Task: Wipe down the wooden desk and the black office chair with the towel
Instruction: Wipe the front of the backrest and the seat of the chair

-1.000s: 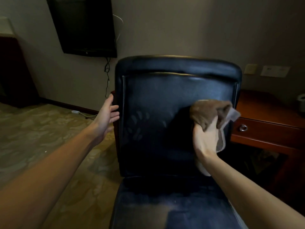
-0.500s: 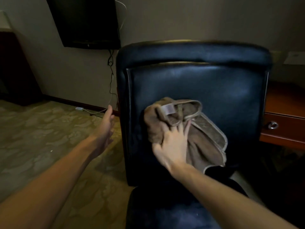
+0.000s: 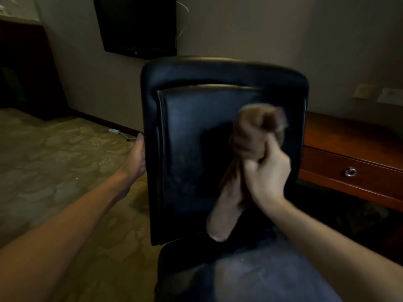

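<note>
The black office chair [image 3: 196, 138] fills the middle of the view, its seat nearest. Above the seat, a brown towel [image 3: 250, 131], blurred, is gripped in the right hand [image 3: 267, 171]. The fingers are clenched round its bunched middle. The upper wad is held against the right part of the backrest, and a loose tail is left hanging towards the seat. The left hand [image 3: 136, 158] is laid flat against the backrest's left edge, fingers stretched out, grasping nothing. Farther right, the wooden tabletop [image 3: 349, 131] is seen.

Some risks can be judged. With the cloth bunched so tightly, little of it is brought to bear, so patches may be missed. The dangling tail may be dragged over wiped areas. If the flat brace slips, the chair may be swung into the desk.
</note>
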`<move>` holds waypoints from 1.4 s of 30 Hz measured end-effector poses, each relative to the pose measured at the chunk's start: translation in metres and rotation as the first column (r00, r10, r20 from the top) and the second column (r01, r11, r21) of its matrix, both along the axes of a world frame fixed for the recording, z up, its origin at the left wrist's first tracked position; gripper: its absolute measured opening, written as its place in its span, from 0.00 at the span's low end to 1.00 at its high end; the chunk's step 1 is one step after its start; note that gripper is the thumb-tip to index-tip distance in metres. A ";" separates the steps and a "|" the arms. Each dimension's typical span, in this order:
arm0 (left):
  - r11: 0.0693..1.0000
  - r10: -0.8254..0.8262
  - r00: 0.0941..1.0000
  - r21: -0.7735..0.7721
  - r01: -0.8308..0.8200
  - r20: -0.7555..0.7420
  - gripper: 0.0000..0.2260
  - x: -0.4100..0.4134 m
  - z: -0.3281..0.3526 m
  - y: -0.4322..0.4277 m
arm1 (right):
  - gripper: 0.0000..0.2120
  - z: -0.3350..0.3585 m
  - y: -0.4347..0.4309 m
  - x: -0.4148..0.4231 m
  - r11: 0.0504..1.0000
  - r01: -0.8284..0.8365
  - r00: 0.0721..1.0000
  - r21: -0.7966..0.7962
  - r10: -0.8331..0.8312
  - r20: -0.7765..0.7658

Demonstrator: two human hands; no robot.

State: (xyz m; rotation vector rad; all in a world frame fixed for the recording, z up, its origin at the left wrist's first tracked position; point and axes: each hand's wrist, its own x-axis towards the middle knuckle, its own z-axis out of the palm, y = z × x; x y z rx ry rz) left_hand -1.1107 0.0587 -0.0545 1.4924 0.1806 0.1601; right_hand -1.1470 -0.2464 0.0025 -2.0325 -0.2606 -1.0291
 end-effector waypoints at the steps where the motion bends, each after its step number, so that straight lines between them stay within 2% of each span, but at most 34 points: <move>1: 1.000 0.011 1.000 -0.018 -0.012 -0.009 0.34 -0.008 0.000 0.003 | 0.26 0.013 0.003 -0.004 0.998 -0.020 1.000 0.055 0.021 -0.008; 2: 1.000 0.016 1.000 -0.017 -0.016 -0.018 0.33 -0.019 -0.001 0.007 | 0.28 0.024 0.010 -0.007 0.997 -0.045 0.999 0.069 0.045 0.006; 4: 0.999 0.008 1.000 0.038 -0.007 -0.028 0.37 -0.042 -0.003 0.013 | 0.30 0.033 0.034 -0.008 0.995 -0.095 0.995 -0.020 0.096 0.022; 6: 0.996 -0.001 0.999 0.085 0.004 -0.037 0.44 -0.064 -0.006 0.015 | 0.31 0.025 0.069 -0.009 0.952 -0.207 0.975 -0.227 0.182 -0.125; 7: 0.997 0.017 1.000 0.076 -0.015 -0.027 0.43 -0.072 -0.008 0.016 | 0.32 0.011 0.087 -0.014 0.905 -0.287 0.946 -0.313 0.216 -0.241; 9: 0.998 0.058 0.998 0.039 -0.058 -0.005 0.35 -0.084 -0.010 0.016 | 0.36 -0.025 0.116 -0.031 0.856 -0.381 0.889 -0.350 0.235 -0.392; 12: 0.994 0.109 0.992 0.017 -0.108 -0.066 0.29 -0.107 -0.004 0.013 | 0.36 -0.066 0.130 -0.065 0.887 -0.365 0.904 -0.281 0.266 -0.334; 14: 0.994 0.102 0.989 0.052 -0.097 -0.110 0.27 -0.130 0.000 0.015 | 0.33 -0.087 0.125 -0.089 0.853 -0.368 0.926 -0.370 0.299 -0.232; 17: 0.996 -0.002 0.988 0.086 0.016 -0.157 0.27 -0.157 0.010 0.012 | 0.25 -0.117 0.097 -0.122 0.694 -0.395 0.901 -0.602 0.420 -0.107; 19: 0.992 -0.068 0.986 0.091 0.082 -0.152 0.28 -0.170 0.015 0.008 | 0.19 -0.133 0.074 -0.143 0.585 -0.449 0.848 -0.676 0.518 -0.114; 21: 0.990 -0.116 0.984 0.064 0.126 -0.137 0.29 -0.183 0.020 0.004 | 0.14 -0.135 0.056 -0.157 0.561 -0.458 0.853 -0.690 0.495 -0.164; 22: 0.985 -0.148 0.978 0.068 0.159 -0.144 0.30 -0.187 0.022 0.002 | 0.14 -0.132 0.050 -0.162 0.593 -0.449 0.877 -0.668 0.436 -0.203; 24: 0.974 -0.185 0.968 0.101 0.204 -0.172 0.32 -0.201 0.023 0.001 | 0.15 -0.124 0.041 -0.171 0.722 -0.370 0.928 -0.585 0.270 -0.255; 26: 0.969 -0.185 0.964 0.128 0.211 -0.192 0.35 -0.213 0.021 0.003 | 0.14 -0.115 0.032 -0.180 0.871 -0.277 0.940 -0.405 0.159 -0.301; 28: 0.963 -0.191 0.960 0.150 0.224 -0.205 0.36 -0.225 0.020 0.005 | 0.14 -0.095 0.024 -0.189 0.962 -0.204 0.940 -0.180 0.141 -0.310; 31: 0.946 -0.213 0.950 0.195 0.259 -0.228 0.38 -0.239 0.023 0.004 | 0.18 -0.048 0.029 -0.198 0.985 -0.165 0.970 0.044 0.170 -0.175; 33: 0.919 -0.229 0.939 0.262 0.296 -0.256 0.45 -0.249 0.024 0.006 | 0.22 -0.018 0.039 -0.206 0.980 -0.188 0.981 0.065 0.190 -0.024; 35: 0.890 -0.236 0.935 0.329 0.317 -0.265 0.52 -0.257 0.025 0.007 | 0.23 0.005 0.050 -0.209 0.977 -0.205 0.969 -0.051 0.210 0.130; 37: 0.878 -0.223 0.934 0.358 0.317 -0.280 0.58 -0.262 0.023 0.007 | 0.24 0.024 0.063 -0.212 0.942 -0.211 0.935 -0.261 0.272 0.229; 38: 0.871 -0.211 0.938 0.381 0.308 -0.276 0.56 -0.263 0.020 0.009 | 0.26 0.031 0.070 -0.212 0.898 -0.198 0.916 -0.393 0.312 0.251; 39: 0.874 -0.193 0.948 0.396 0.283 -0.251 0.46 -0.261 0.017 0.006 | 0.29 0.036 0.078 -0.212 0.829 -0.162 0.899 -0.536 0.348 0.266; 40: 0.890 -0.160 0.963 0.389 0.236 -0.219 0.32 -0.260 0.010 0.010 | 0.31 0.037 0.086 -0.211 0.742 -0.119 0.883 -0.660 0.384 0.272; 41: 0.910 -0.136 0.970 0.361 0.203 -0.203 0.21 -0.258 0.005 0.011 | 0.31 0.035 0.095 -0.211 0.662 -0.099 0.874 -0.742 0.415 0.254; 42: 0.918 -0.079 0.975 0.365 0.152 -0.208 0.17 -0.258 -0.001 0.013 | 0.31 0.027 0.102 -0.213 0.616 -0.113 0.876 -0.780 0.433 0.215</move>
